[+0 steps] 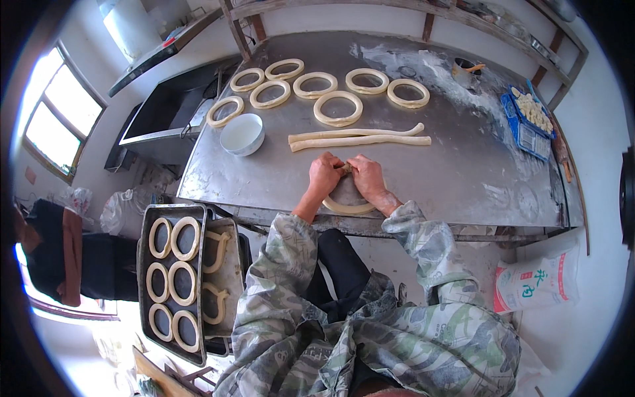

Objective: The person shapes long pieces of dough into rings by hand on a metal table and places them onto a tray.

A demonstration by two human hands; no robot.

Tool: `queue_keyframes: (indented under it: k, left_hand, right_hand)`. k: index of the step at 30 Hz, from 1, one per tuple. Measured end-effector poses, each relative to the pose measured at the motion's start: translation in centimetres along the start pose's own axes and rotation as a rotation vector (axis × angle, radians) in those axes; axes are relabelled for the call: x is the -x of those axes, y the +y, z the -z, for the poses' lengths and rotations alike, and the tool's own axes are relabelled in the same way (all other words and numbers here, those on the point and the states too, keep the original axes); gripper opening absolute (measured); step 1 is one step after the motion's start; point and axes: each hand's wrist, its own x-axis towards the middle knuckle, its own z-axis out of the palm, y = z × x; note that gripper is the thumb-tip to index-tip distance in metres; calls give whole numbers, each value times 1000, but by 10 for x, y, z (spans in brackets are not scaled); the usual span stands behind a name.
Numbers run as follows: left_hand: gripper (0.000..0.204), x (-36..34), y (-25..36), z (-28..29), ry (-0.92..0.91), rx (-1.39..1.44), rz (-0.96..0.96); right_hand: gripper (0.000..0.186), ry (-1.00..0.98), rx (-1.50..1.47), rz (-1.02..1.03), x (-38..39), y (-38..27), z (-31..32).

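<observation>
At the near edge of the metal table, my left hand (325, 173) and my right hand (368, 177) meet over a dough ring (348, 209). Both are closed on its far side, fingers pinching the dough where the ends come together; the join is partly hidden by the fingers. Just beyond my hands lie two long dough ropes (360, 141), side by side. Farther back, several finished-looking dough rings (338, 108) rest flat on the table. A white bowl (242, 135) stands to the left of the ropes.
Dark trays (143, 264) at my lower left hold several dough rings. A blue box (529, 135) of small dough pieces sits at the table's right, beside a rolling pin (561, 149). A metal cup (465, 74) stands near scattered flour. A white sack (539, 281) is on the floor.
</observation>
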Motion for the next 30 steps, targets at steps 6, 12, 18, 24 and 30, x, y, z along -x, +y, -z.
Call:
queue_keyframes:
  k: [6,12,18,24,30]
  left_hand:
    - [20,1,1,1,-13,-58,-47]
    - [17,2,12,4,-66,-73,-45]
    - [9,6,15,5,-20,-167,-116]
    - [9,9,17,2,-16,-205,-72]
    - [18,10,27,1,-20,-115,-159]
  right_hand:
    - [24,-11,-46,-13,0,1,-1]
    - [28,-58,-122,-86,-3,5,7]
    - [34,-169,-268,-226,-9,-2,16]
    - [35,-190,-222,-130,-8,-2,18]
    - [51,-185,-133,-88,2,9,15]
